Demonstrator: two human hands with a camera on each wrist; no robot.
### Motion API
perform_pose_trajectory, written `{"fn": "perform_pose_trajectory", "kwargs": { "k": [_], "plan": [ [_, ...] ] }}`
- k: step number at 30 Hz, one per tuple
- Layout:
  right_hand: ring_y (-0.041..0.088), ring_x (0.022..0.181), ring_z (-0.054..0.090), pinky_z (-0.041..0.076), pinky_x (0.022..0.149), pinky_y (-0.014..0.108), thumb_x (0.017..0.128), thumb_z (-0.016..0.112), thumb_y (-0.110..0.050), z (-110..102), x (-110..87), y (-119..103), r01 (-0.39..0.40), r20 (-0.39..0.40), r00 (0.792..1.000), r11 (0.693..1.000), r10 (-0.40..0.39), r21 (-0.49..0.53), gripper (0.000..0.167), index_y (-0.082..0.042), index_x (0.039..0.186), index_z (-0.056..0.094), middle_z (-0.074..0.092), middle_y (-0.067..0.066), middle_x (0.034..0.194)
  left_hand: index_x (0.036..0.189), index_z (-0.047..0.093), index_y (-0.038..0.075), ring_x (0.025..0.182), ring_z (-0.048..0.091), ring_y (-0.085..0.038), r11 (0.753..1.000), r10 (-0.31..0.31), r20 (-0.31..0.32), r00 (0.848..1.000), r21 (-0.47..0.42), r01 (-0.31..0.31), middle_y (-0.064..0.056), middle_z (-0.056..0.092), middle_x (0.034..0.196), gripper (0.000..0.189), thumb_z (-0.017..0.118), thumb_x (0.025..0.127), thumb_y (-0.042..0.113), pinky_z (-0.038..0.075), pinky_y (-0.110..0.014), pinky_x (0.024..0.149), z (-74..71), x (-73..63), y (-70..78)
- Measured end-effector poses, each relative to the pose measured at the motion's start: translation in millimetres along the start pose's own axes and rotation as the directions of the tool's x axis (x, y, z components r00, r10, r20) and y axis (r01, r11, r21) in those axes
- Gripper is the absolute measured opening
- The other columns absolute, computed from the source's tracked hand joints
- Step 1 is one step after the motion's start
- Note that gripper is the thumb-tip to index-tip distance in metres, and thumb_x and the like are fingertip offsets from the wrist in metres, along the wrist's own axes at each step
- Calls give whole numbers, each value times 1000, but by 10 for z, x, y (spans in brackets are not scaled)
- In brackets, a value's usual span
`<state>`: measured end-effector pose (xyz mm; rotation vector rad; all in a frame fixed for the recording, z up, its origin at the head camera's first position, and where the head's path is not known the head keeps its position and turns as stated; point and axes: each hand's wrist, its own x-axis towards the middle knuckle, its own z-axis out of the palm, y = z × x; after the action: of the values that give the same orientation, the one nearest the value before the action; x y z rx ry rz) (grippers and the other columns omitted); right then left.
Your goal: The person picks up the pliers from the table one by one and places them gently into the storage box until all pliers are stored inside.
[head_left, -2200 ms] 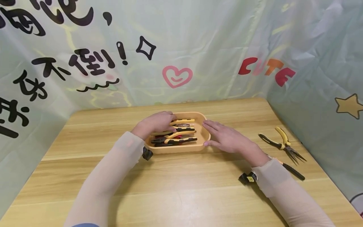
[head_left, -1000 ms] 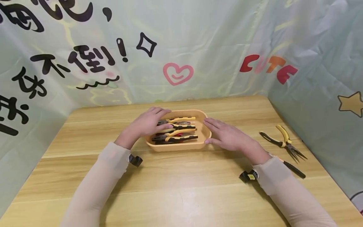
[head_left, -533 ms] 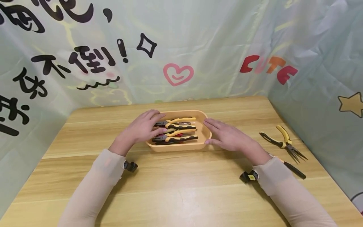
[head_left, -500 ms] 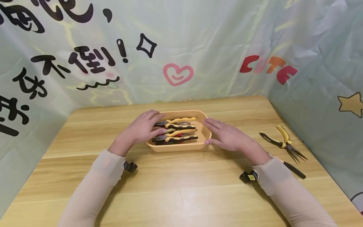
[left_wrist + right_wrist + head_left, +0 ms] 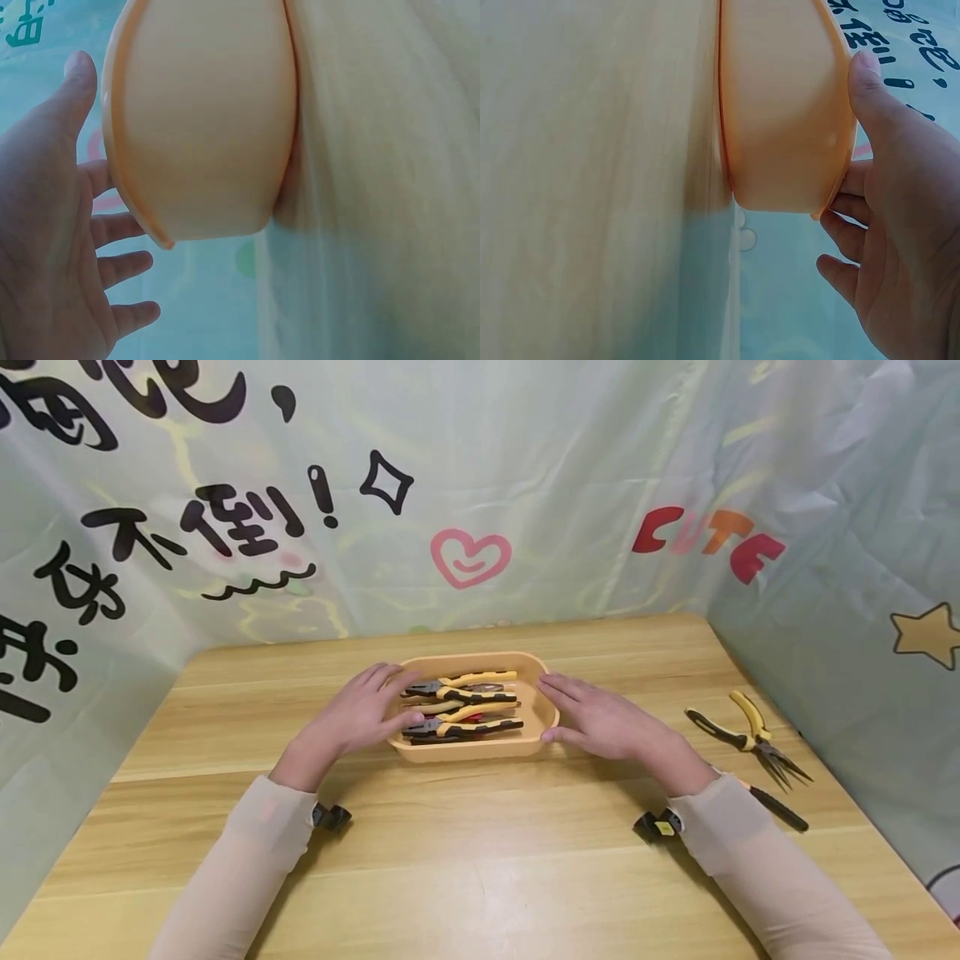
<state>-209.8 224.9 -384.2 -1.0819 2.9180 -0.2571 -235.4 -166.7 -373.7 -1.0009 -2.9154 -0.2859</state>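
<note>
A shallow peach-coloured plastic tray [image 5: 536, 697] sits on the table, holding several pliers with yellow-and-black handles. Two combination pliers lie on top: the farther pair [image 5: 480, 678] and the nearer pair [image 5: 480, 727], with tools partly hidden beneath. My left hand [image 5: 356, 710] hovers at the tray's left end, thumb and fingers spread over the rim. In the left wrist view its palm is bare and holds nothing. My right hand [image 5: 607, 718] rests at the right end, its extended fingers and thumb touching the rim, as the right wrist view also shows.
Right of the tray lie spread long-nose pliers [image 5: 750, 739]. Nearer, a black-handled tool [image 5: 780, 810] is partly hidden behind my right forearm. The wooden table [image 5: 480, 860] meets printed cloth curtains [image 5: 570, 485] at the back and sides.
My left hand has withdrawn leftward from among the pliers to the tray's left end, uncovering the pliers' heads. My right hand has stayed at the right rim.
</note>
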Motion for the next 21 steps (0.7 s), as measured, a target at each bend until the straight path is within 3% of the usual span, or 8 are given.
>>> {"fn": "perform_pose_trajectory", "kwargs": {
  "k": [12,21],
  "plan": [
    [31,146,17,24,115,47,95,31,-70,-12,-12,-29,-11,34,999,1000,11,-3,88,-9,158,16,6,7,163,157,25,18,144,17,-42,999,-44,33,999,4,43,-19,23,157,84,39,93,71,18,-59,113,68,-122,-41],
    [31,146,19,22,116,46,96,31,-69,-15,-13,-38,-9,26,1000,1000,9,-18,88,-7,157,17,9,8,163,159,14,17,147,9,-37,999,-52,62,997,8,51,-17,14,161,86,35,95,70,13,-59,115,110,-183,-57]
  ]
}}
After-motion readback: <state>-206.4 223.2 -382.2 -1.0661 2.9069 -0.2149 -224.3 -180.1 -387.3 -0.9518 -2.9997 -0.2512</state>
